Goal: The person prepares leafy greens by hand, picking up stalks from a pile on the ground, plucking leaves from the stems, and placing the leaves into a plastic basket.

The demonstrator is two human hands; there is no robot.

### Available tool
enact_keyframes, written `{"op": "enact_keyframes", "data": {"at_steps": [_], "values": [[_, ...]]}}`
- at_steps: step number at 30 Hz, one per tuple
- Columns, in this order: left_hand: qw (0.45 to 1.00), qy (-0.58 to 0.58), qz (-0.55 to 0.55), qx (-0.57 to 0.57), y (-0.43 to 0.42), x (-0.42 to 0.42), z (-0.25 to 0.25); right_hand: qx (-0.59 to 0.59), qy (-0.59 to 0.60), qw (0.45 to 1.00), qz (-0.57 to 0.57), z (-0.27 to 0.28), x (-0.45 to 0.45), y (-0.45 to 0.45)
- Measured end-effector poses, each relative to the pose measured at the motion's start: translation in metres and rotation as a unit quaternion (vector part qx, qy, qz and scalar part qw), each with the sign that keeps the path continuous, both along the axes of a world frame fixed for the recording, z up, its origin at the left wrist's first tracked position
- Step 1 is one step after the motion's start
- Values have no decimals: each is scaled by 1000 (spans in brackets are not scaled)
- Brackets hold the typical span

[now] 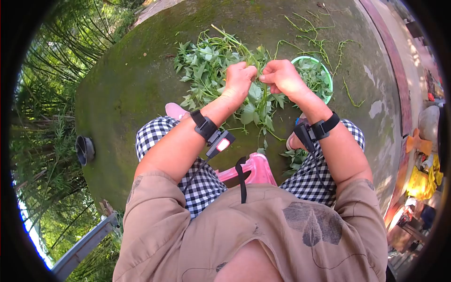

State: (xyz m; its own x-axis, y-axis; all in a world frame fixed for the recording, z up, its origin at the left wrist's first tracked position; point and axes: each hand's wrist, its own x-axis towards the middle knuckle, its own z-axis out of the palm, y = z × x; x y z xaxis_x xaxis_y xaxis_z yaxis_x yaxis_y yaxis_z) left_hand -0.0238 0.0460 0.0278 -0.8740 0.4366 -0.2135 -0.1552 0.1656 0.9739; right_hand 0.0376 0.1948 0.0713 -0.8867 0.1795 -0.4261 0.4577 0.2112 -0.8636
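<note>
Below me is the mossy ground (122, 94), the biggest thing here. On it, in front of me, lies a wide pile of leafy vines (202, 63). Just beside it, to the right, is the green basket (330, 84), with leaves inside. My 2 hands are above the pile: the left hand (241, 80) has its fingers closed around a leafy stem (254, 58), and the right hand (284, 77) pinches this same stem between thumb and forefinger. Thinnest are the bare stems (321, 45), scattered near the basket.

My left hand (240, 78) grips green stems (252, 60); my right hand (283, 77) pinches them alongside. Leafy heap (202, 70) on ground (127, 117); leaf-filled basket (330, 83) at right.
</note>
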Motion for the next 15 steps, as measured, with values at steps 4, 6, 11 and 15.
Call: {"op": "enact_keyframes", "data": {"at_steps": [4, 6, 11, 15], "values": [[977, -203, 16, 61, 0, 3, 20, -30, -13, 999, -27, 0, 1, -1], [967, -243, 23, 68, -1, 2, 27, -33, -12, 999, -28, 0, 1, -2], [950, -295, 18, 99, -4, -4, 22, -26, 3, 999, -35, -7, 2, -3], [976, -207, -54, 45, -4, 1, 33, -35, 0, 997, -70, -8, 1, 8]]}}
